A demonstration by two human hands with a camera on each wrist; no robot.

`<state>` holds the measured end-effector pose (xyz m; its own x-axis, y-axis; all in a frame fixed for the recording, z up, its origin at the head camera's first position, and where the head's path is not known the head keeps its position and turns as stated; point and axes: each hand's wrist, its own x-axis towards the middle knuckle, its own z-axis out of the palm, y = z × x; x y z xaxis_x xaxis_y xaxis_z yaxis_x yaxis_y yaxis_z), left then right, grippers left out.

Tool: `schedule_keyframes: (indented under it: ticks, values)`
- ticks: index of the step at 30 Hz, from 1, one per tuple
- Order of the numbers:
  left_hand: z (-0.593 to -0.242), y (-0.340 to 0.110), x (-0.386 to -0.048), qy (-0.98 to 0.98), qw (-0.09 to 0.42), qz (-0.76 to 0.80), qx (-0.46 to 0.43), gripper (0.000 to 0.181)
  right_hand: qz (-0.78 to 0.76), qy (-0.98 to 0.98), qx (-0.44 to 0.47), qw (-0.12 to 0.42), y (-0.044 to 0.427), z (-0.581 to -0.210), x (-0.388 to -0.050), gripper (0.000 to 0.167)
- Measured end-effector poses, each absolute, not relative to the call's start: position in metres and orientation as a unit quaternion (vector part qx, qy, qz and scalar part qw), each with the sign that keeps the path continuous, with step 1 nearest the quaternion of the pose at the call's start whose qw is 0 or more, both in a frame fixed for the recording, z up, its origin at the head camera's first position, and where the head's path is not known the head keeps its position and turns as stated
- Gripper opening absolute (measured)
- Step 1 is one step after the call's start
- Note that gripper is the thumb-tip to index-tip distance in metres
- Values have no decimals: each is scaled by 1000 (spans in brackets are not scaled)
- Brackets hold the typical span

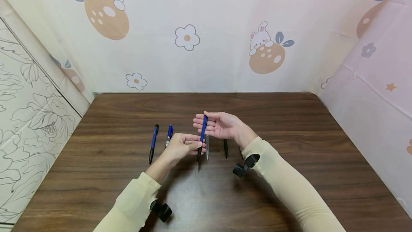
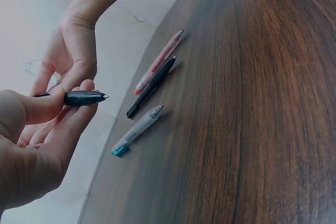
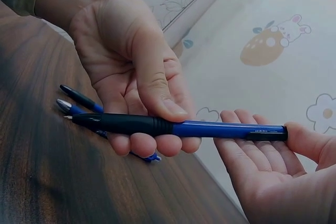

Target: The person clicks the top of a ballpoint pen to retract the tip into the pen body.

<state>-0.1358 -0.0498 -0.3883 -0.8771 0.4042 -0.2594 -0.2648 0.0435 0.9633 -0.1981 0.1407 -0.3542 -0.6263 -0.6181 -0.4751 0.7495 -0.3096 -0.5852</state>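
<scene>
A blue pen with a black grip (image 1: 203,129) is held above the table, its metal tip showing at the lower end. My left hand (image 1: 181,146) pinches it by the black grip, thumb on top and fingers beneath. At the pen's other end, my right hand (image 1: 223,124) has its palm turned up. Its thumb touches the end of the pen, while the straight fingers lie behind the barrel, as the right wrist view shows. Under the hands lie a clear pen with a teal end (image 2: 137,129), a black pen (image 2: 152,86) and a pink pen (image 2: 159,62).
On the left of the wooden table (image 1: 273,106) lie a blue and black pen (image 1: 153,144) and a blue pen (image 1: 170,132), the latter partly covered by my left hand. A patterned curtain (image 1: 219,60) hangs behind the table's far edge.
</scene>
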Motion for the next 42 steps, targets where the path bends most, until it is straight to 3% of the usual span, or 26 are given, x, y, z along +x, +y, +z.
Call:
schedule_keyframes:
  ticks: [42]
  values:
    - [-393, -51, -138, 675, 253, 691, 51, 29, -804, 406, 76, 429, 139, -362, -201, 33]
